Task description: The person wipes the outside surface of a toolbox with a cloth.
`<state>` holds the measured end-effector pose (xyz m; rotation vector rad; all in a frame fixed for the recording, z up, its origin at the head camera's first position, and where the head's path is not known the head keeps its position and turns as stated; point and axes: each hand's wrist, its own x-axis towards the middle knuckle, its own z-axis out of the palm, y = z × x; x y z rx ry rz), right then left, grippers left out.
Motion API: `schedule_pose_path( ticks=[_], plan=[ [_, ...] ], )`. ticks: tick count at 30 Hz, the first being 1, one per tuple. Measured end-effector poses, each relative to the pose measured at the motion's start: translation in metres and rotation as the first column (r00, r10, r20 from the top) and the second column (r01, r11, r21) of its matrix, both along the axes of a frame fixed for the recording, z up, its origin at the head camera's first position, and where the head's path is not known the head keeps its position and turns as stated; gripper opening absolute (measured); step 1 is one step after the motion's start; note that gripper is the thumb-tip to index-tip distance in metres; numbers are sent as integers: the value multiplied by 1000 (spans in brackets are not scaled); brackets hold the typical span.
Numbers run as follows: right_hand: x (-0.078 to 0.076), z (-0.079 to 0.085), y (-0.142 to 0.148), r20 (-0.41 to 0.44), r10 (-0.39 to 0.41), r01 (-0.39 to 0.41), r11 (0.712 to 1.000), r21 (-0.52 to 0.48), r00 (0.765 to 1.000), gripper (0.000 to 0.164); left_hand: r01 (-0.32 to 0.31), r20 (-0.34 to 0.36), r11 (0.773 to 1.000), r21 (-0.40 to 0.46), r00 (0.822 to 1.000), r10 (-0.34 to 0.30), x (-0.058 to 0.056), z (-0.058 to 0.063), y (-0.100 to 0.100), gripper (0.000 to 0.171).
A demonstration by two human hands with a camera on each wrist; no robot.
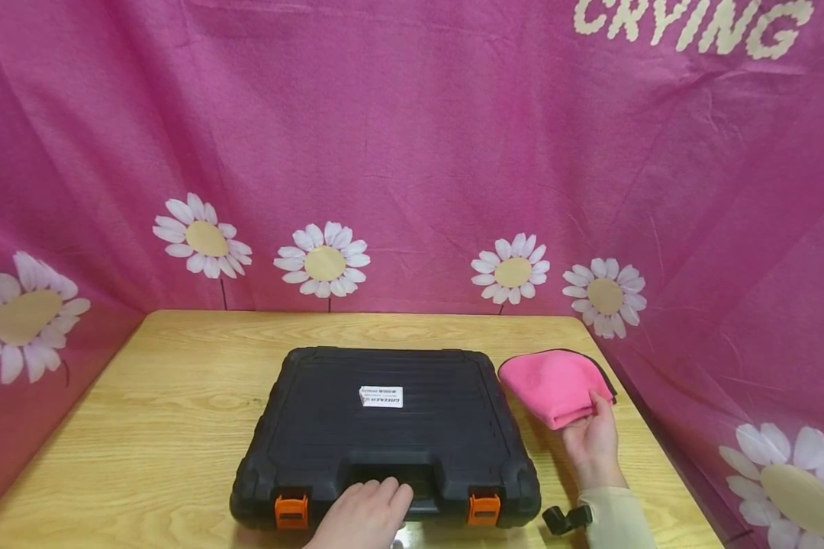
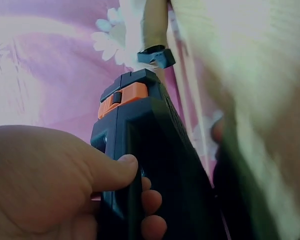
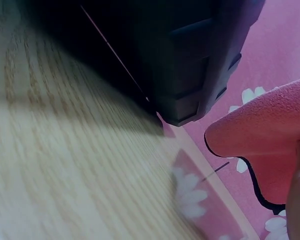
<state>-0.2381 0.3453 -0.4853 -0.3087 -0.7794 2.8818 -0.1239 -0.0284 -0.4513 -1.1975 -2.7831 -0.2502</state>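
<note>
A black plastic tool case (image 1: 398, 435) with orange latches and a white label lies on the wooden table, its handle side toward me. My left hand (image 1: 371, 515) grips the handle; in the left wrist view the thumb lies over the handle bar (image 2: 121, 200) and the fingers curl round from the other side. To the right of the case, my right hand (image 1: 593, 442) holds a folded pink cloth (image 1: 556, 385) with dark edging, the thumb on top of it. In the right wrist view the cloth (image 3: 270, 125) hangs beside the case's side wall (image 3: 190, 65).
The wooden table (image 1: 158, 412) runs back to a pink curtain (image 1: 419, 152) printed with white daisies, which also hangs at both sides. A black strap with a small mount (image 1: 567, 519) sits at my right wrist. The table's right edge is close beside the cloth.
</note>
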Motion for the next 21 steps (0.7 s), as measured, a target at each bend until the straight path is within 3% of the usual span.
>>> schedule_pose_path(
  ticks=[11, 21],
  plan=[
    [3, 2, -1, 20, 2, -2, 1000, 5, 1000, 27, -24, 166, 998, -50, 986, 32, 0, -25, 5, 40],
    [1, -2, 0, 14, 13, -13, 1000, -6, 1000, 23, -37, 171, 996, -77, 984, 50, -3, -34, 8, 38]
  ],
)
